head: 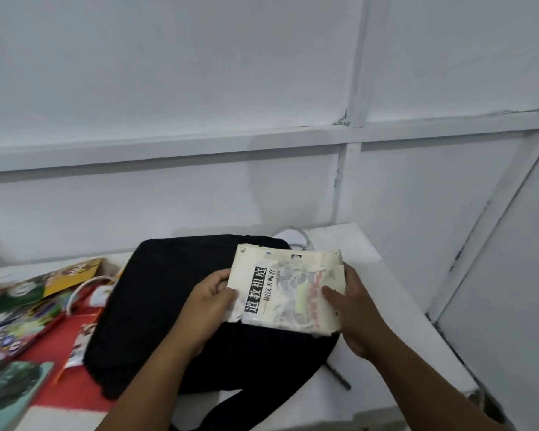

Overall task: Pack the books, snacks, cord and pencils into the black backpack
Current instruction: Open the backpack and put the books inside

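White desk point(402, 309) against a pale wall carries the black backpack point(168, 306); above its right part, left hand point(210, 301) and right hand point(352, 309) each grip a book point(288, 289) by opposite edges

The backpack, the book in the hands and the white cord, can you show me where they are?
black backpack point(156, 306), head view, on its bare black front.
book point(288, 290), head view, middle of its pale cover.
white cord point(84, 286), head view, on the loop left of the backpack.
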A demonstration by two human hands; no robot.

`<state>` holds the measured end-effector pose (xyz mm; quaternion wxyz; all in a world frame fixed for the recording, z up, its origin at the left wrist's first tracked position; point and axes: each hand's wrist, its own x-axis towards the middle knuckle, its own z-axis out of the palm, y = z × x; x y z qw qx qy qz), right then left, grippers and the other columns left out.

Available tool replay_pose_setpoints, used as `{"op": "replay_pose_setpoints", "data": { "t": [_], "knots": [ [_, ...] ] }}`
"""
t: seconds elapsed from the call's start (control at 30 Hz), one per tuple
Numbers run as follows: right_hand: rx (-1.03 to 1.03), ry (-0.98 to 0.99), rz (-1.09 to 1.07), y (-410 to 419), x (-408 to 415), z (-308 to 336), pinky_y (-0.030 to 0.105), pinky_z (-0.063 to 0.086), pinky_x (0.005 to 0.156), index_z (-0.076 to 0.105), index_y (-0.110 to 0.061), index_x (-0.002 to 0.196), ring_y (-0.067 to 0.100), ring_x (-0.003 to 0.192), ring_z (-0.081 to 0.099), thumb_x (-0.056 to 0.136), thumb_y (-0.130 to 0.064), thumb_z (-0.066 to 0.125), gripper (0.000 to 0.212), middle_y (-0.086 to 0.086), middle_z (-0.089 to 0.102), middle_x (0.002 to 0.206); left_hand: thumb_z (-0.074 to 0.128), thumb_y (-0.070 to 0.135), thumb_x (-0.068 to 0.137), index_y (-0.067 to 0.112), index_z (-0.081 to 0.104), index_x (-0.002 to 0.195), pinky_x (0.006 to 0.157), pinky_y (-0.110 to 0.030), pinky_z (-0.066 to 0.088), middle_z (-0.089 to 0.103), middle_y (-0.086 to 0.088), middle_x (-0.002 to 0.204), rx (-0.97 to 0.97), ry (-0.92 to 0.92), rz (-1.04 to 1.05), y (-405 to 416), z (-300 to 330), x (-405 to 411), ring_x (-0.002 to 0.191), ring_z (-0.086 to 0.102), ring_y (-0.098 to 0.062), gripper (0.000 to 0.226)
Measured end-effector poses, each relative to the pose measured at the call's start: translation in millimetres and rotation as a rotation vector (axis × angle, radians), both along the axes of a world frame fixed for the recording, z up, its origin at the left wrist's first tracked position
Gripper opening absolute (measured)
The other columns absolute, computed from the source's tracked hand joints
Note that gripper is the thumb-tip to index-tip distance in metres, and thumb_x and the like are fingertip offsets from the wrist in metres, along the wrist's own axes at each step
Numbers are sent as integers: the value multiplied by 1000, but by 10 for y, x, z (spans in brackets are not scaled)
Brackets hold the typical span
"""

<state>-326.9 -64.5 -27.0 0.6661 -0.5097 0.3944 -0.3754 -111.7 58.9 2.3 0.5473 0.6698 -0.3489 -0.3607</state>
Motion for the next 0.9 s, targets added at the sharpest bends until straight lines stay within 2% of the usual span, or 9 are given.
{"op": "replay_pose_setpoints", "data": {
  "t": [0.13,0.27,0.33,0.43,0.5,0.63,0.7,0.83,0.9],
  "knots": [
    [43,-63,-131,-487,-450,5,53,59,61,48,-28,131,31,102,70,99,-2,52,41,3,65,122,60,28,98,34,48,140,90,-24,49,72,16,107,101,-106,-55,-544,-282,-351,100,68,-3,44],
    [38,-62,-198,-856,-754,31,54,56,53,46,-26,132,35,98,68,99,2,50,44,4,62,120,73,51,83,34,42,144,100,-28,45,56,9,127,291,-291,-65,-852,-599,-584,119,54,-10,70],
    [50,-57,-204,-1003,-852,11,55,57,54,46,-28,129,36,99,67,98,2,49,43,4,61,119,79,45,79,30,55,130,98,-27,47,61,8,118,318,-418,-4,-949,-734,-661,113,57,-11,59],
    [72,-60,-198,-1158,-914,-43,52,57,53,46,-27,132,35,101,66,99,3,48,45,3,62,120,70,16,90,26,67,97,71,-9,46,70,8,93,240,-409,143,-989,-735,-712,87,67,-6,12],
    [88,-67,-183,-1233,-905,-76,53,57,54,45,-27,133,35,102,66,99,3,48,46,4,62,121,62,7,94,21,66,99,66,-7,43,68,8,88,189,-359,287,-938,-641,-651,85,67,-11,15],
    [87,-47,-115,-1330,-755,-127,57,58,59,45,-27,134,34,103,67,98,3,49,47,4,62,122,53,-4,93,28,48,123,84,-32,44,61,0,105,75,-404,536,-701,-334,-290,93,60,-22,44],
    [94,-52,-64,-1331,-612,-144,55,58,59,44,-28,136,34,104,67,98,2,50,48,3,63,121,51,-7,93,30,48,118,83,-34,41,59,-1,106,85,-494,592,-537,-198,-34,92,58,-23,45],
    [101,-47,47,-1260,-237,-161,54,60,70,45,-29,135,24,103,70,99,2,49,47,-3,67,121,44,-15,83,27,66,93,68,-38,43,63,-8,97,260,-684,617,-170,-60,475,78,60,-35,49],
    [63,-2,97,-1210,-40,-163,52,60,80,45,-32,135,18,104,69,99,0,49,49,-6,66,121,44,-13,81,23,73,91,74,-45,49,68,-15,99,393,-674,616,-58,-112,634,84,64,-40,47]
  ]
}}
